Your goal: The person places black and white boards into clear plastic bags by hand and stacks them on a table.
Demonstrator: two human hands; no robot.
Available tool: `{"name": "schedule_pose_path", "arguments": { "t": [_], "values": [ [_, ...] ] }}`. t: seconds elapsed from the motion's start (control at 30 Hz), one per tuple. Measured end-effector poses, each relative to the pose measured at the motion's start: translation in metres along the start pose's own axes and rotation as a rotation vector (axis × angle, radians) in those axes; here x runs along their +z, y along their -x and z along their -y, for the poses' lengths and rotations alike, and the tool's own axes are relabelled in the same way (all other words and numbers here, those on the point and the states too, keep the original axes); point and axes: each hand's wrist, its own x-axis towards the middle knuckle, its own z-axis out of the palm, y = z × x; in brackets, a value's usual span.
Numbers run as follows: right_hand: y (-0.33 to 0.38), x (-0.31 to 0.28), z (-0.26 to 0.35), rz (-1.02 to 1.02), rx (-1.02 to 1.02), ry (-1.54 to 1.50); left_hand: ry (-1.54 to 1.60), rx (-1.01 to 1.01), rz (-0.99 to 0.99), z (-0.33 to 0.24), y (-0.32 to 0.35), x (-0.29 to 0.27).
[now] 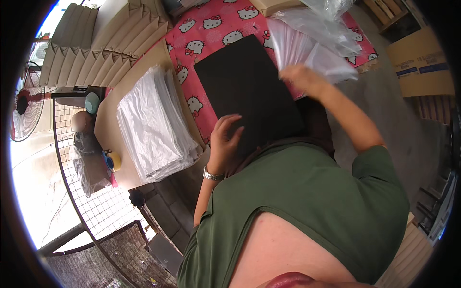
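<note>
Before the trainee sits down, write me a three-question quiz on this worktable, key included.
1. On which wrist is the metal-band wristwatch?
2. True or false: from left to right, the black rectangular board lies between the plastic-covered stack and the clear plastic sheets.
3. Which is nearer the right hand: A) the electric fan, or B) the clear plastic sheets?

Key: 1. Left. 2. True. 3. B.

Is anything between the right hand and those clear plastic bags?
Nothing visible is: the right hand is at the near edge of the clear plastic bags, with the black board to its left.
</note>
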Motion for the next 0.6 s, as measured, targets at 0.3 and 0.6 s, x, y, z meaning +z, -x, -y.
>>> {"name": "schedule_pose_path", "arguments": {
  "t": [0.3,0.6],
  "values": [
    [-0.046,-0.038,0.131,0.274,0.167,-1.002,0.915,-0.197,0.227,-0.018,-0.013,0.001],
    [-0.051,-0.018,0.124,0.052,0.492,-1.195,1.224,-0.307,-0.134,-0.020,-0.013,-0.009]
  ]
}}
